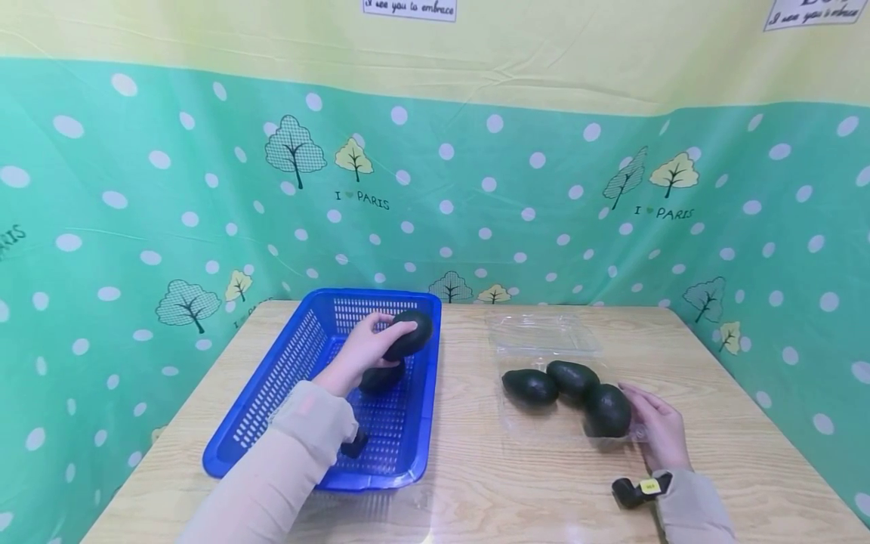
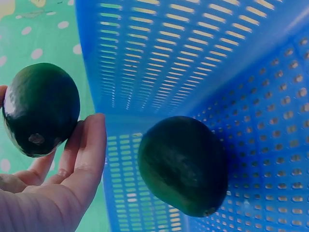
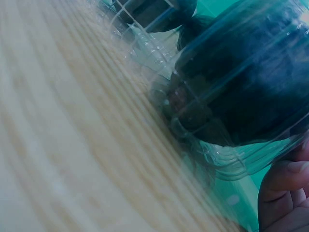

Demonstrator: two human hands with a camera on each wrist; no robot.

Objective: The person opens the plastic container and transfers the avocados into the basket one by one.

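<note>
My left hand (image 1: 360,351) grips a dark green avocado (image 1: 413,336) over the right side of the blue plastic basket (image 1: 433,408). Below it, a second avocado (image 2: 183,166) lies in the basket, partly hidden by the hand in the head view. On the right stands a clear plastic clamshell container (image 1: 513,429) holding three avocados, one at the left (image 1: 530,387), one at the back (image 1: 572,379) and one at the right (image 1: 607,412). My right hand (image 1: 659,427) holds the container's right edge, beside the nearest avocado; in the right wrist view its fingers (image 3: 285,186) curl at the clear rim.
The container's clear lid (image 1: 544,334) lies folded back behind it on the wooden table (image 1: 469,453). A green and yellow printed cloth (image 1: 476,204) hangs round the back and sides. Black wrist devices (image 1: 628,493) sit at both cuffs.
</note>
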